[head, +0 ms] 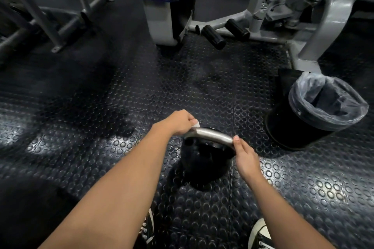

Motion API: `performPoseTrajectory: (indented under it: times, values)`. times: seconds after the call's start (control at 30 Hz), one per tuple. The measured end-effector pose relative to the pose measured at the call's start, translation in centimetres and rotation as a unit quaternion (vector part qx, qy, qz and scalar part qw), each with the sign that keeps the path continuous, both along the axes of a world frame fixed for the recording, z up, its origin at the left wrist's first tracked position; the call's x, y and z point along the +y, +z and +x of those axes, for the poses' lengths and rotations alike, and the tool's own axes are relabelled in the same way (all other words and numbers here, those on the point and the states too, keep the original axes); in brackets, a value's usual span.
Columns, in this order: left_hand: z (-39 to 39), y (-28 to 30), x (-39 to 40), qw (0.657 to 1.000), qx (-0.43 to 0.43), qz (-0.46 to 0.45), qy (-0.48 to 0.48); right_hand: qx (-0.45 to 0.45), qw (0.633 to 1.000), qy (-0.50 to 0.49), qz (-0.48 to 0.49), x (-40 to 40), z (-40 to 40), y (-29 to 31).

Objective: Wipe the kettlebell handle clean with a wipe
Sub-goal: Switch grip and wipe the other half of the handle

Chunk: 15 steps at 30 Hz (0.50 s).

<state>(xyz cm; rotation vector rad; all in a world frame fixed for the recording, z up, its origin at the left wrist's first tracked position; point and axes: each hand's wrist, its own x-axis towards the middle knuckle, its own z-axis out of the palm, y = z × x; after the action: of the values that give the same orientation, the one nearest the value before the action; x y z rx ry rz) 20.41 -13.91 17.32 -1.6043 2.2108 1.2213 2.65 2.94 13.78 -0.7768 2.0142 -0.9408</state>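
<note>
A black kettlebell (204, 163) stands on the studded rubber floor in front of me. Its bare metal handle (212, 134) arches across the top. My left hand (180, 122) grips the handle's left end with a white wipe (196, 125) pressed under its fingers; only a small corner of the wipe shows. My right hand (243, 155) holds the handle's right end, thumb on top and fingers curled round the metal.
A black bin (299, 125) lined with a clear bag stands to the right of the kettlebell. A grey gym machine (261, 12) with black footrests fills the back. Another frame (46, 18) stands at the back left. My shoes (261, 234) show at the bottom edge.
</note>
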Motion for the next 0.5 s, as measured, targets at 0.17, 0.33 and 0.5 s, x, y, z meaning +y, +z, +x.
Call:
performPoseTrajectory:
  times: [0.17, 0.33, 0.5]
  values:
    - [-0.35, 0.60, -0.41, 1.000, 0.009, 0.000, -0.003, 0.004, 1.000, 0.001, 0.003, -0.05, -0.03, 0.03]
    - [0.49, 0.09, -0.31, 1.000, -0.002, -0.001, 0.006, 0.009, 1.000, 0.003, 0.006, 0.00, -0.03, -0.03]
    - [-0.19, 0.19, 0.33, 0.999, 0.031, -0.006, 0.009, 0.010, 1.000, 0.003, 0.010, -0.08, -0.04, -0.05]
